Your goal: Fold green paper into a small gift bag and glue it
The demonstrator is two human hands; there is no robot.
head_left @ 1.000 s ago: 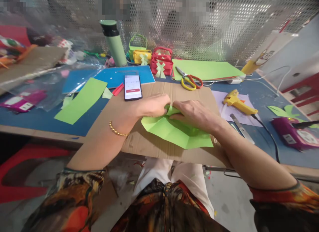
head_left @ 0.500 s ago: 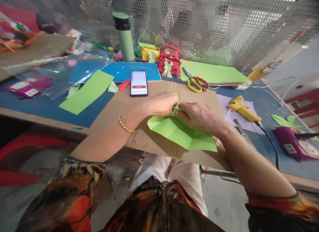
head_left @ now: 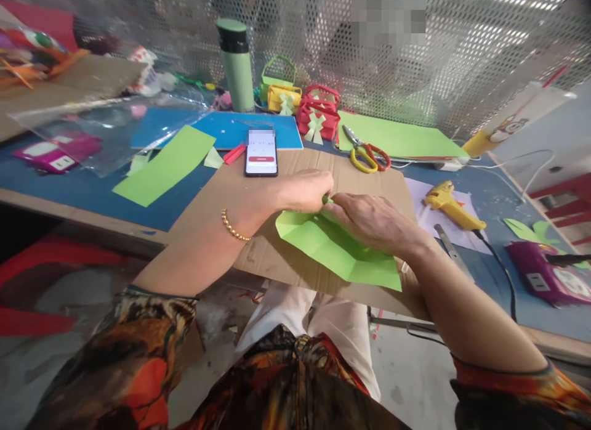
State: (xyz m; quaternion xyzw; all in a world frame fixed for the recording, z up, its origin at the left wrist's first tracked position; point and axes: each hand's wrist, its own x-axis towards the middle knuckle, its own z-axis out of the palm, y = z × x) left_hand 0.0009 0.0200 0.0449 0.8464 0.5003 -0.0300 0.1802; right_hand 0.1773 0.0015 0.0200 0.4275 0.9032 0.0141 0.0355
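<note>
A creased sheet of green paper [head_left: 339, 248] is held over a piece of brown cardboard [head_left: 300, 276], its folded panels angled toward me. My left hand [head_left: 307, 190] is closed on the sheet's far edge, with the fingertips curled out of sight. Right beside it, my right hand [head_left: 367, 217] grips the same edge, thumb on the near side. A small bit of green shows between the two hands. Past them on the cardboard lie scissors [head_left: 364, 158] with yellow and red handles.
A phone [head_left: 261, 153] and a green paper strip [head_left: 164, 165] lie to the left. Behind stand a green bottle [head_left: 237, 73] and small paper bags [head_left: 317, 119]. On the right are a yellow glue gun [head_left: 452, 205], a cutter knife [head_left: 452, 250] and a purple box [head_left: 545, 270].
The green sheet's right corner has dropped slightly and the sheet tilts a little more. Both hands keep their hold in nearly the same place. The view has shifted slightly.
</note>
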